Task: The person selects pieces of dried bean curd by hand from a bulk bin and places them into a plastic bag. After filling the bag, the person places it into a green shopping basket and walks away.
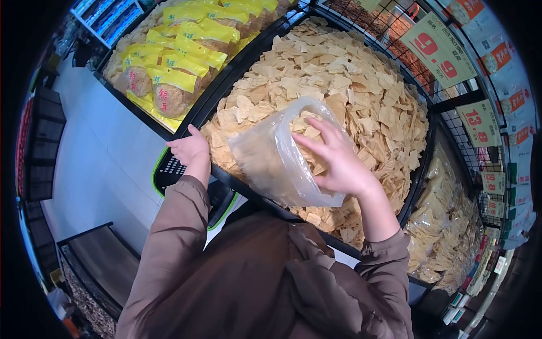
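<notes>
A translucent plastic bag (259, 155) lies tilted on a bin full of dried, pale-yellow flat pieces (361, 79) that look like tofu skin. Its mouth faces right. My right hand (339, 164) is at that mouth, fingers spread and curved; the fingertips reach into the opening and I see nothing gripped between them. My left hand (192, 148) is beside the bin's black left rim, fingers stretched out and holding nothing. Below it is a black shopping basket (167, 171) with a green edge, partly hidden by my forearm.
Yellow-topped packages (175, 79) fill the neighbouring bin at upper left. Bagged dried goods (446, 226) lie in the bin at right. A price sign (439, 51) hangs on the wire rack behind. Pale floor (93, 141) and a low black-framed stand (99, 254) are at left.
</notes>
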Demonstrator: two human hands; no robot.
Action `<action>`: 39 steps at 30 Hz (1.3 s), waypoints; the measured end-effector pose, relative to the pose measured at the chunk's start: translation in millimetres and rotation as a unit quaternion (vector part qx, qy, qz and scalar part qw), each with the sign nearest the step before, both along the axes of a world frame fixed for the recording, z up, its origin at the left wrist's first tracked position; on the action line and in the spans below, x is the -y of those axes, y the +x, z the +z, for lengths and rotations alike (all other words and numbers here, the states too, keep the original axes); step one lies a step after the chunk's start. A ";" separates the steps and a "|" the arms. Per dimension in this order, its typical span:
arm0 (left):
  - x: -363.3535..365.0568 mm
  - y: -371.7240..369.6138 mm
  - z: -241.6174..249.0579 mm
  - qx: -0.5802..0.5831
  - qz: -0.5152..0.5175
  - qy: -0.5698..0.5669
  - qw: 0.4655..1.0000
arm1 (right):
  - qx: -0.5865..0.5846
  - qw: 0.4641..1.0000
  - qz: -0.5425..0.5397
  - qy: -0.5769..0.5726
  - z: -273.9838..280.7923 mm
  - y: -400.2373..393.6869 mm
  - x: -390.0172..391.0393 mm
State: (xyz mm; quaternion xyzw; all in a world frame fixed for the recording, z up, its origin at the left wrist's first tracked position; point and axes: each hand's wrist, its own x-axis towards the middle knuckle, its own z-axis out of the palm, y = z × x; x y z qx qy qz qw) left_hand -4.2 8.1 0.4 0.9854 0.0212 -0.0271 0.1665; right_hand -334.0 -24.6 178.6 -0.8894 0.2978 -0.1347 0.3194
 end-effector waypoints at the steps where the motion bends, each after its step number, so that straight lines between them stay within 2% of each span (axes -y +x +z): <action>1: -1.0 -0.4 2.3 -0.003 -0.010 -0.004 1.000 | -0.064 0.998 0.013 -0.023 0.0 4.6 -7.0; 2: -2.5 -0.2 4.4 -0.014 -0.017 -0.019 1.000 | -0.128 0.990 0.026 -0.045 -0.3 7.5 -13.0; 7: -12.7 6.5 -9.0 -0.009 -0.051 -0.067 0.996 | -0.109 0.993 0.001 0.039 36.1 -11.8 -20.0; 9: -15.2 10.0 -16.1 -0.019 -0.058 -0.128 0.990 | -0.058 0.995 -0.064 0.044 35.3 -23.4 -17.9; 10: -18.0 10.1 -16.7 -0.020 -0.061 -0.127 0.990 | -0.077 0.992 -0.103 -0.013 33.7 -22.1 -19.4; 12: -24.6 10.1 -13.4 -0.049 -0.083 -0.204 0.974 | -0.085 0.988 -0.131 -0.019 21.0 -10.7 -26.9; 13: -28.1 12.4 -19.8 -0.047 -0.087 -0.204 0.974 | -0.090 0.984 -0.153 -0.028 12.6 -4.6 -29.3; 14: -31.9 18.1 -30.8 -0.066 -0.101 -0.287 0.950 | -0.095 0.991 -0.096 -0.014 4.3 -0.8 -33.6; 15: -35.3 24.4 -34.5 -0.083 -0.115 -0.368 0.919 | -0.077 0.992 -0.079 0.057 10.7 8.7 -39.9; 16: -37.1 21.9 -20.2 -0.058 -0.113 -0.264 0.956 | -0.076 0.992 -0.087 0.046 17.4 9.7 -43.8; 17: -40.0 13.3 -6.2 0.004 -0.137 -0.259 0.956 | -0.074 0.992 -0.095 0.036 22.3 8.0 -47.7; 19: -47.7 1.9 12.9 0.169 -0.305 -0.344 0.872 | 0.001 0.984 -0.172 -0.053 26.0 -17.5 -54.5; 20: -45.5 -3.3 26.8 0.176 -0.370 -0.384 0.827 | 0.033 0.961 -0.260 -0.085 17.3 -38.5 -64.9; 22: -31.8 -15.1 52.4 0.047 -0.456 -0.421 0.783 | 0.094 0.892 -0.416 -0.152 -16.2 -78.5 -91.4; 23: -20.9 -18.4 57.9 -0.019 -0.500 -0.421 0.756 | 0.124 0.846 -0.484 -0.187 -35.4 -95.1 -105.0; 25: 13.4 -19.0 48.9 -0.025 -0.582 -0.378 0.720 | -0.017 0.815 -0.509 -0.278 -69.6 -127.8 -136.1; 26: 32.0 -21.1 45.7 -0.041 -0.596 -0.361 0.716 | -0.014 0.815 -0.509 -0.278 -86.1 -139.8 -154.9; 28: 75.0 -22.8 28.4 -0.065 -0.632 -0.308 0.708 | -0.111 0.802 -0.525 -0.262 -115.0 -154.7 -186.0; 30: 110.9 -23.1 26.4 -0.071 -0.660 -0.268 0.698 | -0.101 0.794 -0.544 -0.251 -131.1 -153.4 -198.8; 32: 133.3 -27.5 47.8 -0.081 -0.766 -0.141 0.622 | -0.099 0.783 -0.567 -0.235 -149.1 -155.5 -209.3; 33: 141.4 -29.0 54.5 -0.078 -0.770 -0.139 0.617 | -0.096 0.779 -0.573 -0.234 -156.4 -155.5 -213.1; 35: 155.8 -31.0 65.4 -0.121 -0.803 -0.041 0.583 | -0.112 0.781 -0.570 -0.228 -170.0 -158.9 -215.7; 37: 165.4 -36.5 55.9 -0.129 -0.808 -0.036 0.574 | -0.083 0.771 -0.589 -0.229 -170.1 -159.3 -212.6; 39: 166.8 -49.0 51.5 -0.194 -0.817 -0.053 0.541 | -0.061 0.762 -0.606 -0.220 -171.0 -161.2 -213.1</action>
